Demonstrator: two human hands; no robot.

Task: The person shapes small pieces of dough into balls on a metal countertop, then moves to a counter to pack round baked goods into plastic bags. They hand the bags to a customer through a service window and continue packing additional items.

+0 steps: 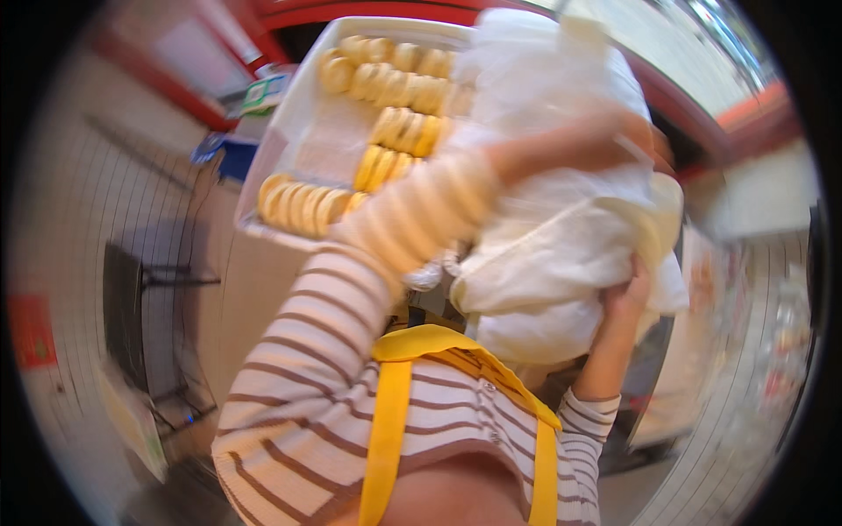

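Note:
A white tray (296, 85) in front of me holds rows of round, flat, golden-yellow buns or cakes (401, 89). Bunched white cloth (539, 263) covers its right side and hangs toward my apron. My left arm reaches across the tray, and my left hand (628, 141), blurred, is over the cloth at the far right; its fingers are not clear. Lower down, my right hand (625, 289) grips the cloth near its right edge, the fingers partly hidden in the folds. A pale yellowish fold of fabric (664, 210) lies by the right hand.
Red framing (375, 10) runs behind the tray. A blue object (233, 158) and a green-and-white printed card (263, 95) are beyond its left side. At left stands a dark folding chair or stool (125, 315) near a tiled wall (72, 217). Blurred bottles or packages (783, 335) are at right.

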